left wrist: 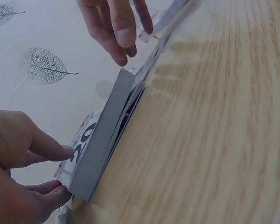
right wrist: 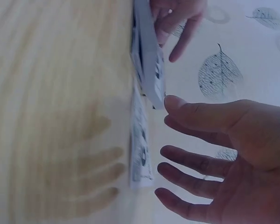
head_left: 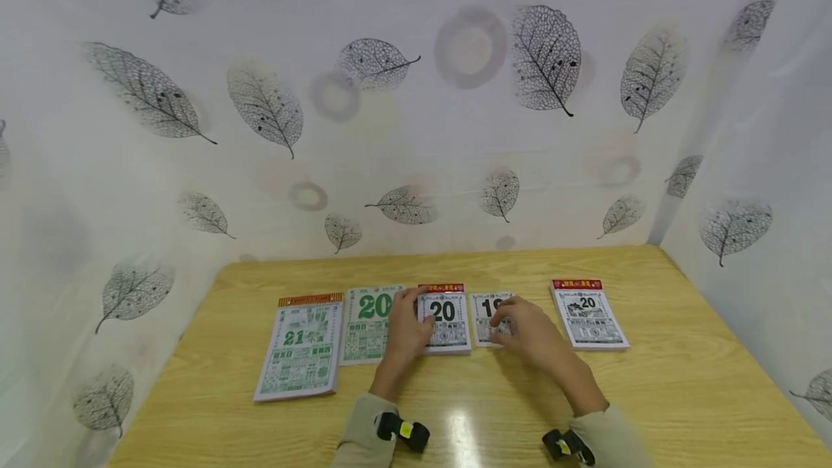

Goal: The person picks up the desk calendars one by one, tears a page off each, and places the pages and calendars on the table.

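My left hand (head_left: 406, 327) is at the left side of a tear-off calendar (head_left: 445, 323) with a red header and a black "20". In the left wrist view, my thumb (left wrist: 65, 151) lies over its printed face while fingertips (left wrist: 60, 192) grip along its side edge. My right hand (head_left: 529, 334) hovers over a loose calendar sheet (head_left: 482, 320) printed with a black "19", its fingers spread and loosely bent. Nothing sits between those fingers in the right wrist view, where the sheet (right wrist: 141, 149) lies beside them. The thumb tip is close to the calendar's corner.
Left of my hands, a green "20" sheet (head_left: 360, 331) lies beside a thick green "21" calendar (head_left: 302, 352). Another red-topped calendar (head_left: 590, 316) lies on the right. Everything rests on a wood-grain table (head_left: 500, 425), with a leaf-patterned curtain (head_left: 416, 143) behind.
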Demonstrator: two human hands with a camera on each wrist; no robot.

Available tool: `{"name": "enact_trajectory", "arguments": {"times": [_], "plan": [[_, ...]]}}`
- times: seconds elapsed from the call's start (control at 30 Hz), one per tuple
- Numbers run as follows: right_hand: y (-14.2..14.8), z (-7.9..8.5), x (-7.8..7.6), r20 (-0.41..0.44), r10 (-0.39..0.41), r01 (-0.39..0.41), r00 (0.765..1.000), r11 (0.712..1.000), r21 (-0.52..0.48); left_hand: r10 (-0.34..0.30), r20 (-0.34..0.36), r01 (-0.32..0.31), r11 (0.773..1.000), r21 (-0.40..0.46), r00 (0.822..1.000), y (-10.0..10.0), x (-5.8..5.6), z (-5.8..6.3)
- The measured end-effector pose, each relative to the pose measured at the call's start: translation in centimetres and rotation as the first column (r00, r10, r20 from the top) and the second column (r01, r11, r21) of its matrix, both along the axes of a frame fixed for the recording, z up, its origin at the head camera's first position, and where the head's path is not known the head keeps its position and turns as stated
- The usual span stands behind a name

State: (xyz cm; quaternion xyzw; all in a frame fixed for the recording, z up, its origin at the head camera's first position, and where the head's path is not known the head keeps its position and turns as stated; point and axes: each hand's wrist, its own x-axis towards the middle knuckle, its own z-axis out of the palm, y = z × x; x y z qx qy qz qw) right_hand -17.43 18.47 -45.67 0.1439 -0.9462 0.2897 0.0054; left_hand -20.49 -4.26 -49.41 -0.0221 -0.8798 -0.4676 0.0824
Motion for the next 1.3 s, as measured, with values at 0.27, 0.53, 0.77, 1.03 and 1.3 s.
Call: {"name": "enact_trajectory", "arguments": {"times": [0.27,0.53,0.77,1.03,1.3], "plan": [[2.1,1.7,0.1,-0.042,0.027,-0.031,0.999,0.995,-0.096,-0.028,-0.072,0.030,0.999,0.033,0.997,-0.2,0.1,0.8],[3.2,2.8,0.5,-0.110,0.023,-0.040,0.994,0.987,-0.156,-0.057,-0.100,0.064,0.995,0.070,0.993,-0.4,0.3,2.0],[3.8,3.7,1.0,-0.148,0.020,-0.050,0.989,0.978,-0.204,-0.105,-0.153,0.116,0.991,0.068,0.983,-0.5,0.7,3.3],[5.4,3.8,1.7,-0.206,0.014,-0.058,0.978,0.976,-0.210,-0.185,-0.232,0.209,0.975,0.080,0.955,0.3,1.2,3.9],[7.1,3.5,1.6,-0.318,-0.001,-0.057,0.948,0.984,-0.172,-0.249,-0.228,0.275,0.957,0.088,0.941,2.4,1.5,4.2]]}}
